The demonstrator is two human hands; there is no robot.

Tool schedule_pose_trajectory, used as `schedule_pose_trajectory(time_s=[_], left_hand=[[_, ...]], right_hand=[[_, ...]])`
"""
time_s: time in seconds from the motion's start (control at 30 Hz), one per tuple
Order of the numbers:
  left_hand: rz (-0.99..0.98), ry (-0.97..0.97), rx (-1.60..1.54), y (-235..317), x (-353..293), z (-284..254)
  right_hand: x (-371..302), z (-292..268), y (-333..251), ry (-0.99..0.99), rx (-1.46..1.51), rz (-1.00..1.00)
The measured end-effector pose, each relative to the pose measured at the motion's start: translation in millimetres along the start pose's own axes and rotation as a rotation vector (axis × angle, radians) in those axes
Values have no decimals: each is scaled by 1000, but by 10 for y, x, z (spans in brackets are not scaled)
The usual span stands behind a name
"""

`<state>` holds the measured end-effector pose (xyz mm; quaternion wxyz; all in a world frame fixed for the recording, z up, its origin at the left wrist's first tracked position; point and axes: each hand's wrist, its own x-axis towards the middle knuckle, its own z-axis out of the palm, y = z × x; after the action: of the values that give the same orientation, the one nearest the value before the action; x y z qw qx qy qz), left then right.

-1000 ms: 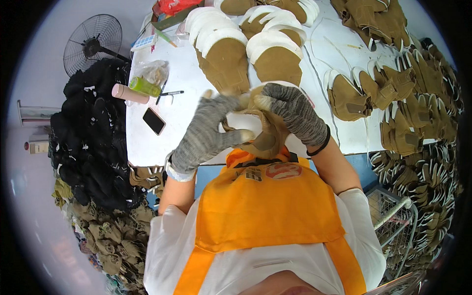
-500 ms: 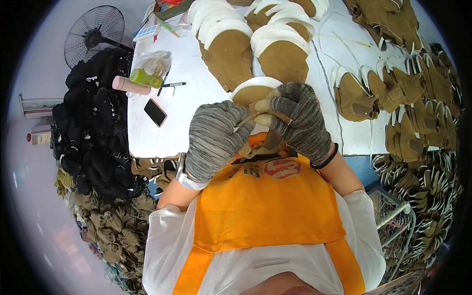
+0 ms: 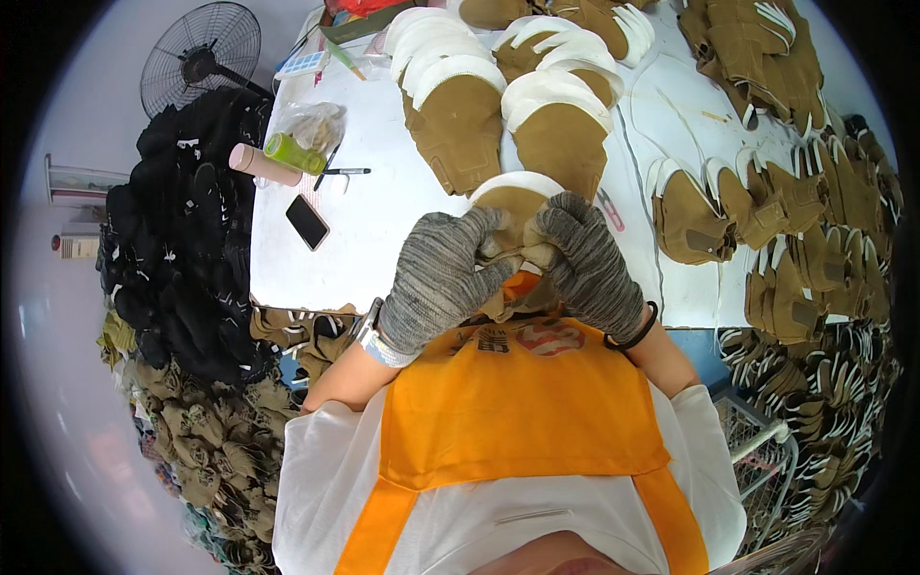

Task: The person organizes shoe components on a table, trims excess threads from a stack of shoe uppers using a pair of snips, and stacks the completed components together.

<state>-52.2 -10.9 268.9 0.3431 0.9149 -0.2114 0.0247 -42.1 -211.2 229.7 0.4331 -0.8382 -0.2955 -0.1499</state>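
Note:
A brown shoe upper (image 3: 513,204) with a white curved toe edge is held at the table's near edge, in front of my orange apron. My left hand (image 3: 436,273), in a grey knitted glove, pinches its near brown edge between thumb and fingers. My right hand (image 3: 589,264), gloved alike, grips the same edge close beside the left, fingers curled in. Part of the upper hangs below the hands against the apron. Just beyond lie overlapping stacks of similar uppers, a left stack (image 3: 455,134) and a right stack (image 3: 561,144).
A small pink tool (image 3: 610,211) lies beside my right hand. Leftward on the white table (image 3: 359,230) are a phone (image 3: 307,222), a pink bottle (image 3: 261,165), a green bottle (image 3: 292,153) and pens. More uppers (image 3: 695,216) line the right side. Black pieces (image 3: 182,249) are heaped left, near a fan (image 3: 199,62).
My hands have shifted their pinch along the upper's edge, the left fingers now turned further over it. The view has tilted slightly, and the pink tool has come into sight.

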Motion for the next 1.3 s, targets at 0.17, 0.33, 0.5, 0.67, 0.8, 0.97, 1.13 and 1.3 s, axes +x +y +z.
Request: schedule_pose_trajectory(time_s=[0.17,0.33,0.5,0.67,0.8,0.97,1.13,1.3], left_hand=[[-148,-77,-67,-117,-18,51],[24,61,-38,-274,-50,144],[-32,54,-139,-277,-91,142],[-79,22,-164,-229,-114,106],[-194,-15,-285,-295,-152,175],[-309,-85,-397,-376,-184,264],[-228,-200,-273,-142,-63,166],[-237,-171,-383,-135,-49,214]], right_hand=[[-151,9,71,167,673,414],[-463,3,1541,133,122,674],[-1079,338,2401,-9,-647,776],[-1163,592,2639,-109,-521,1011],[-1444,624,2941,80,-56,874],[-458,9,711,50,522,608],[-86,-345,123,-160,1,-10],[-23,-408,122,-382,-126,-8]])
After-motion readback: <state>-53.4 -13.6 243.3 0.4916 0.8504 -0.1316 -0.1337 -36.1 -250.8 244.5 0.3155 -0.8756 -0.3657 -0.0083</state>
